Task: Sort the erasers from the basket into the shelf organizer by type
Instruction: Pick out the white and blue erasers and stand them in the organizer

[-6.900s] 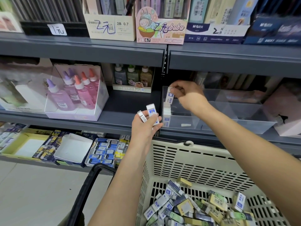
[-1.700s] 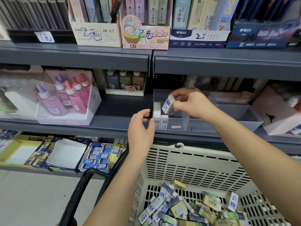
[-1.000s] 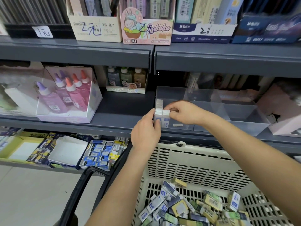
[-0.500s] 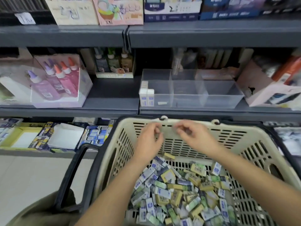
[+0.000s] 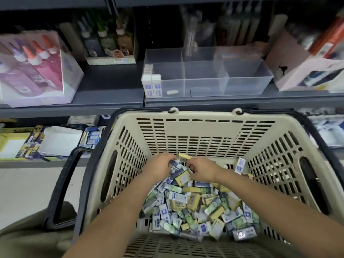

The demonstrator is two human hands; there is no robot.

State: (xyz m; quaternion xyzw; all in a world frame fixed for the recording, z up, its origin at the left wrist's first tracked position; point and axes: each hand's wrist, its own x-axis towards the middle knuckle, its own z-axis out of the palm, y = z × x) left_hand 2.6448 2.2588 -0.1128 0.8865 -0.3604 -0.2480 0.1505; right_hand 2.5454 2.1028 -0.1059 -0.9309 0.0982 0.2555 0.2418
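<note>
Picking at the beige slotted basket's (image 5: 204,131) far edge: left hand (image 5: 159,166) grip pinches a blue-white sleeved eraser (image 5: 175,163), right hand (image 5: 203,169) grip curled — hold unclear. Next: lift it to the clear plastic organizer's (image 5: 245,75) left-corner stack.

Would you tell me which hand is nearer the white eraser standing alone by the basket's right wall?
Right. The right hand lies just left of the white eraser; the left hand is farther left again.

Your left: pink display box (image 5: 37,71) of glue bottles with orange and purple caps on the grey shelf (image 5: 108,90) | further back: small carton of dark bottles (image 5: 109,47) | your right: pink-and-white carton (image 5: 297,71) | lower shelf: yellow tray (image 5: 11,146), white tray (image 5: 61,140) beside it.
</note>
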